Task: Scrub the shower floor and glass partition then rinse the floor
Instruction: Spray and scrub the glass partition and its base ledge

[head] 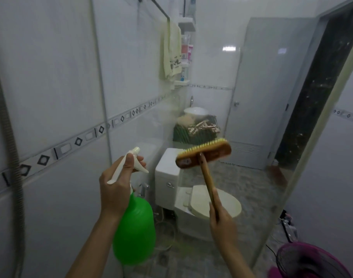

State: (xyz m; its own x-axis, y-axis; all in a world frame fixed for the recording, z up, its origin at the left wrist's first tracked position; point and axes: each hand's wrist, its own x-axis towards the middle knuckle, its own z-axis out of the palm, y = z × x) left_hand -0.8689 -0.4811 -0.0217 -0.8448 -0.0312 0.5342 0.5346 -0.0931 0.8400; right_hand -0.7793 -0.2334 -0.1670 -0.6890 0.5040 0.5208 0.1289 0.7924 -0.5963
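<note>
Head view, left to right. A shower hose [13, 177] hangs down the left edge beside the tiled wall. At lower centre-left the left hand [113, 189] grips the white trigger head of a green spray bottle [134, 231], nozzle aimed up and right toward the glass partition [258, 187], which fills the centre and right of the frame directly ahead of both hands. At centre the brush [204, 153] is raised to the pane: its head lies crosswise, rising to the right, yellow bristles facing away, and its wooden handle slants down and right into the right hand [221, 223], which is closed around it. Whether the bristles touch the glass cannot be told. The right hand is judged the nearer to the pane's open stretch. The shower floor [183, 261] lies below both hands, at bottom centre. A toilet [191, 197] shows through the glass; a pink fan [304, 257] sits at lower right.
</note>
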